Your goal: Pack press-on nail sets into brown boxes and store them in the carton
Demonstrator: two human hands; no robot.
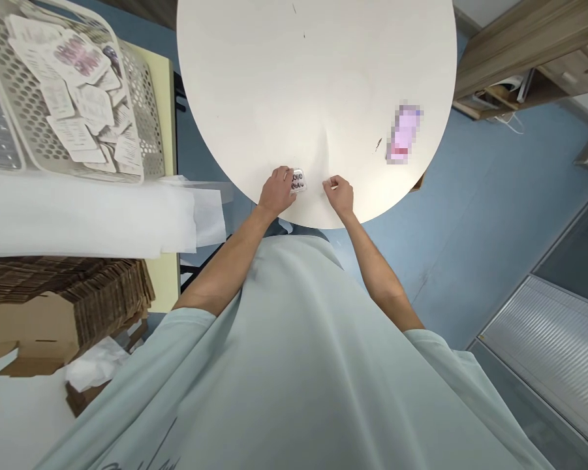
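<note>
Far left, a perforated basket (pixel 149 121) holds white cards (pixel 95 108); nearer, the left hand (pixel 275 192) grips the left side of a clear pack (pixel 298 181), dark pieces (pixel 299 176) inside; right hand (pixel 340 194) beyond, grip unclear.

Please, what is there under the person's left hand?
The left hand partly covers a small clear case with dark pieces in two rows, on the round white table. The covered part cannot be seen.
</note>
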